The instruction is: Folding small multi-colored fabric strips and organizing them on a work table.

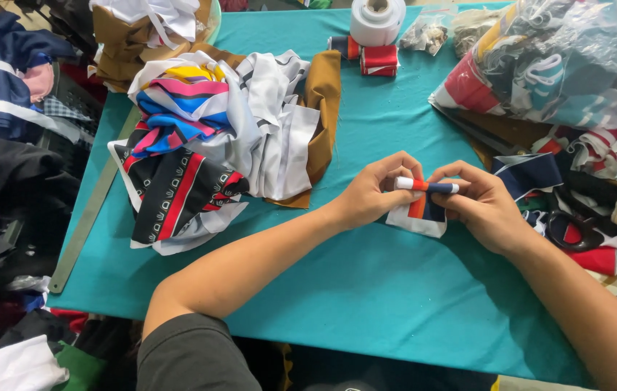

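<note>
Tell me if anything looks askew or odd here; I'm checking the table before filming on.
Nothing looks spilled or damaged. Both hands, left and right, pinch a fabric roll whose loose tail hangs down. The scrap pile is heaped untidily, and a metal ruler lies at the table's left edge.

scissors half buried, plastic bag cropped

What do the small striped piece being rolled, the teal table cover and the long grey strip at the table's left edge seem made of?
Small striped rolled piece: thin woven fabric; it curls tightly.
Teal table cover: matte cloth, likely; faint creases.
Long grey strip: probably metal, a ruler perhaps; straight, dull sheen.
</note>
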